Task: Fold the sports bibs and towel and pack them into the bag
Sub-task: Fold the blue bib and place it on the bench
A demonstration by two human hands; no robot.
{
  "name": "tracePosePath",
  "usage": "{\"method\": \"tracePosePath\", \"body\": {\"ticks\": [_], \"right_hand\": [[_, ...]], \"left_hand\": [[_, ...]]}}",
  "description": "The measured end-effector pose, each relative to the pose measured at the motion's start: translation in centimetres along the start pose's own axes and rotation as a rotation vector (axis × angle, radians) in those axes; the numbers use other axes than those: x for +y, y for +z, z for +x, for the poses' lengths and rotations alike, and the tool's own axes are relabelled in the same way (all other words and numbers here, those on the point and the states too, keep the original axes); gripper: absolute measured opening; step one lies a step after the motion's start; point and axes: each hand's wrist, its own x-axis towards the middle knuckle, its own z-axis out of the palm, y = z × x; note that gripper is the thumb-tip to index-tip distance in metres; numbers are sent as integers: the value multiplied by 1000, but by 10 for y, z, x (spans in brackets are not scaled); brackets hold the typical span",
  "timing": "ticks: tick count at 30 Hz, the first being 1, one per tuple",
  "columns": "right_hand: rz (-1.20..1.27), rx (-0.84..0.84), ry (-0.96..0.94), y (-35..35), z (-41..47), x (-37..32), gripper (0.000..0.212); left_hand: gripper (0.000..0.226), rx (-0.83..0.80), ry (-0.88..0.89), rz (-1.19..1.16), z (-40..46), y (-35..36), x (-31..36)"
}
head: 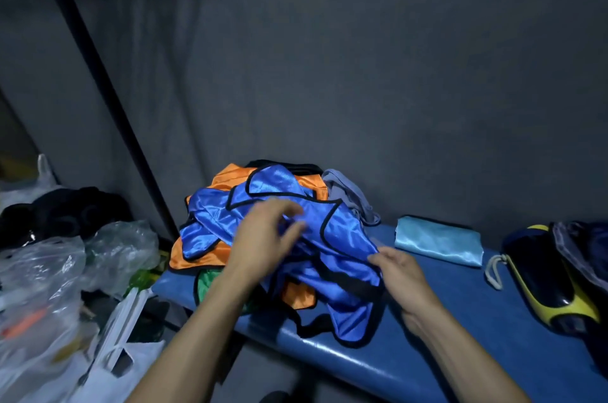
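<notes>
A heap of shiny sports bibs lies on the blue padded bench [444, 330]. Blue bibs with black trim [332, 228] are on top, orange ones [230, 180] and a green one [205, 284] underneath. My left hand [263, 238] hovers over the heap's middle with fingers loosely curled, touching the blue fabric. My right hand [394, 266] pinches the right edge of the top blue bib. A folded light-blue towel [439, 243] lies to the right of the heap. A dark bag [582, 258] sits at the far right of the bench.
A grey cloth [350, 195] lies behind the heap. A black and yellow object [552, 290] with a white cord rests by the bag. Left of the bench are clear plastic bags [49, 287], a white bag and dark clothes [65, 212]. A grey wall stands behind.
</notes>
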Motion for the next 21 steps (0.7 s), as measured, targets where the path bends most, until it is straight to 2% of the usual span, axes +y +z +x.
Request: {"method": "tracePosePath", "body": {"ticks": [1,2,4,6,9,12,13,17,19,21], "right_hand": [[16,-6,-9,-5,2,-2,24],[25,3,-9,-10,4,-2,21],[82,74,48,-22,8,-2,14],[182,152,114,-33,11,-2,13],[191,161,145,-50,18,0,23],[2,11,159,-59,14,-2,59],[-84,-11,117,-59,11,-3,63],[-304,99,-41,-58,6,0,35],[-535,151,-92,-63,9,4,21],[-667,181,-109,-68,6,1,28]], "left_hand": [[24,112,-63,125,6,-2,-11],[33,147,-162,225,12,-3,-23],[48,70,-361,310,18,-2,-40],[39,-35,-435,336,19,2,-49],[14,-84,-385,315,18,2,-48],[6,50,-236,212,20,-4,-37],[4,88,-163,123,21,-8,-30],[7,5,48,-280,22,-21,18],[7,-72,101,-294,21,-21,35],[7,-164,121,-221,21,-18,41]]}}
